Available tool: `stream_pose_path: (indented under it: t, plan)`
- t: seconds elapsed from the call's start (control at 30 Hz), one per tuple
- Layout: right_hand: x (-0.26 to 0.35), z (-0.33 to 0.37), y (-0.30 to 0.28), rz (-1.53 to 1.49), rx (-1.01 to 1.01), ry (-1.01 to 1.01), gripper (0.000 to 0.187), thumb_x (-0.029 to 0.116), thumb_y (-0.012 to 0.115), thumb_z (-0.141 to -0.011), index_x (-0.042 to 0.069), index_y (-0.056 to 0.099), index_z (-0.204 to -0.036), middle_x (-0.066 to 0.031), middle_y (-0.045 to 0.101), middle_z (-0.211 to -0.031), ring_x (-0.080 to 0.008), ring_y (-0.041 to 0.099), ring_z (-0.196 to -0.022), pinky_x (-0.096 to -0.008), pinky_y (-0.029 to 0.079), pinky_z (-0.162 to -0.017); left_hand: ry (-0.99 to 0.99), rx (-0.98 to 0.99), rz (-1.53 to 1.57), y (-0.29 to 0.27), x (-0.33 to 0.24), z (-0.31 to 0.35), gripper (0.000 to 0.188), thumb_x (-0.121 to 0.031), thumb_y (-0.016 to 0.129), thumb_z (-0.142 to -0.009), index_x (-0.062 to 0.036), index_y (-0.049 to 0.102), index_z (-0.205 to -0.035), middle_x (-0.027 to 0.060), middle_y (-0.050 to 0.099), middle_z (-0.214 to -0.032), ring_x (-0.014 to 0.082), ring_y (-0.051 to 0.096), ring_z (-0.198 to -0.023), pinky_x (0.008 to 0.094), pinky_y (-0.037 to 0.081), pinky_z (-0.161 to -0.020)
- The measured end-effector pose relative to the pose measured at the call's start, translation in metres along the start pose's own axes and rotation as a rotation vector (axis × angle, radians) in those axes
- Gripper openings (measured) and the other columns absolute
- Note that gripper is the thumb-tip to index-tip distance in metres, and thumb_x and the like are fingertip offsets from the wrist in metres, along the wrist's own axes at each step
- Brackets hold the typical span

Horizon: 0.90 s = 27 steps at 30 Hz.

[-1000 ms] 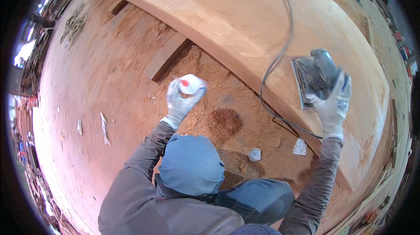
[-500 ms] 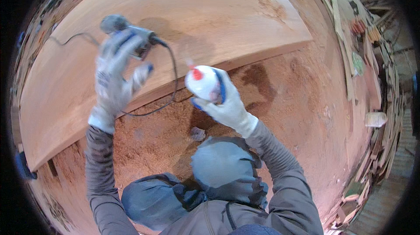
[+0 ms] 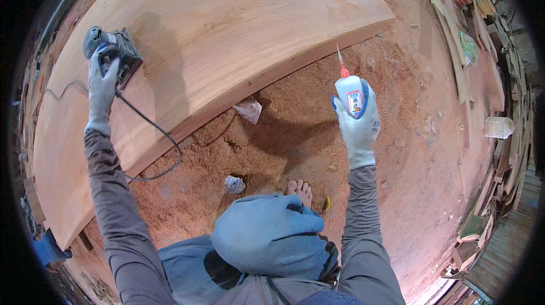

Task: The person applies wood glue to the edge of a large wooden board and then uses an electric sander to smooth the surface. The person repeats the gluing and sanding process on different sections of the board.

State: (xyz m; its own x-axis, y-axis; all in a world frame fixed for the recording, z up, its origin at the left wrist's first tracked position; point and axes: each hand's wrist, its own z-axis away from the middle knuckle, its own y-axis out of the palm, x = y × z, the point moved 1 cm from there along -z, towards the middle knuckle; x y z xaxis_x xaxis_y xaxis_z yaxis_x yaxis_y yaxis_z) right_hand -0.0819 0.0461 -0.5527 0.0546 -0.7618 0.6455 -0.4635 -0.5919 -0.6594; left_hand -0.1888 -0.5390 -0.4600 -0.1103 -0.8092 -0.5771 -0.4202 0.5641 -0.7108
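My gloved left hand [image 3: 102, 80] is closed around the body of a grey electric sander [image 3: 129, 54], out over the left part of a broad wooden slab [image 3: 244, 26]. From the sander a black cord [image 3: 162, 130] loops down past the slab's near edge. To the right, beyond that edge, my gloved right hand [image 3: 363, 123] grips a white glue bottle [image 3: 347, 88] with a red cap and a thin, clear nozzle pointing away from me. The bottle is held in the air above the sawdust-covered ground, its label facing up.
On the sawdust [image 3: 272, 154] lie a pale crumpled scrap [image 3: 248, 110] and a small whitish lump [image 3: 234, 184]. My bare foot [image 3: 301, 191] shows beside my knee. Wood strips [image 3: 445, 49], a green plastic bag [image 3: 469, 49] and a clear container [image 3: 499, 127] lie along the right.
My left hand has carried the sander farther left. My right hand has swung right with the glue bottle, away from the slab, and the nozzle now points straight ahead.
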Motion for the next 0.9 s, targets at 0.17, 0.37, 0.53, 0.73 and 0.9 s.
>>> stream_pose_path:
  t: [0.17, 0.37, 0.53, 0.73, 0.9]
  plan:
    - [-0.024, -0.023, 0.013, -0.293, 0.043, 0.152, 0.076, 0.026, 0.093, -0.080, 0.001, 0.057, -0.141, -0.0163, 0.069, -0.130, -0.0307, 0.071, -0.118, -0.0399, 0.058, -0.098, -0.141, 0.253, 0.104, -0.025, -0.024, 0.011, 0.036, -0.013, 0.062, -0.103, -0.0080, 0.063, -0.138, -0.0001, 0.063, -0.119, 0.0078, 0.059, -0.094, 0.0244, 0.051, -0.080]
    - [0.024, -0.047, 0.049, -0.637, 0.213, 0.003, 0.067, 0.020, 0.089, -0.080, 0.002, 0.057, -0.136, -0.0177, 0.064, -0.134, -0.0352, 0.063, -0.129, -0.0444, 0.051, -0.108, -0.248, 0.341, 0.074, -0.012, -0.065, 0.009, 0.038, -0.007, 0.058, -0.101, -0.0066, 0.063, -0.139, -0.0044, 0.061, -0.118, 0.0044, 0.057, -0.086, 0.0205, 0.048, -0.071]
    - [0.075, -0.025, 0.115, -0.483, 0.286, -0.668, 0.066, 0.044, 0.080, -0.078, 0.005, 0.058, -0.128, -0.0282, 0.049, -0.156, -0.0471, 0.042, -0.150, -0.0606, 0.022, -0.127, -0.229, 0.357, 0.085, -0.007, -0.055, 0.000, 0.035, -0.005, 0.059, -0.098, -0.0051, 0.066, -0.132, -0.0045, 0.061, -0.118, 0.0048, 0.058, -0.087, 0.0207, 0.049, -0.074]
    - [0.005, -0.069, 0.120, -0.240, 0.112, -0.602, 0.066, 0.041, 0.077, -0.076, 0.004, 0.059, -0.127, -0.0304, 0.043, -0.161, -0.0478, 0.028, -0.157, -0.0602, 0.013, -0.129, -0.241, 0.388, 0.039, -0.007, -0.065, 0.000, 0.027, -0.005, 0.058, -0.096, -0.0061, 0.069, -0.121, -0.0040, 0.064, -0.111, 0.0036, 0.058, -0.085, 0.0207, 0.048, -0.069]
    - [-0.088, -0.148, 0.087, -0.162, -0.024, -0.496, 0.061, 0.024, 0.084, -0.070, 0.004, 0.062, -0.124, -0.0290, 0.047, -0.157, -0.0470, 0.038, -0.151, -0.0573, 0.024, -0.127, -0.248, 0.395, 0.033, -0.004, -0.053, -0.001, 0.024, -0.008, 0.059, -0.096, -0.0086, 0.070, -0.117, -0.0041, 0.064, -0.105, 0.0029, 0.056, -0.079, 0.0197, 0.045, -0.065]
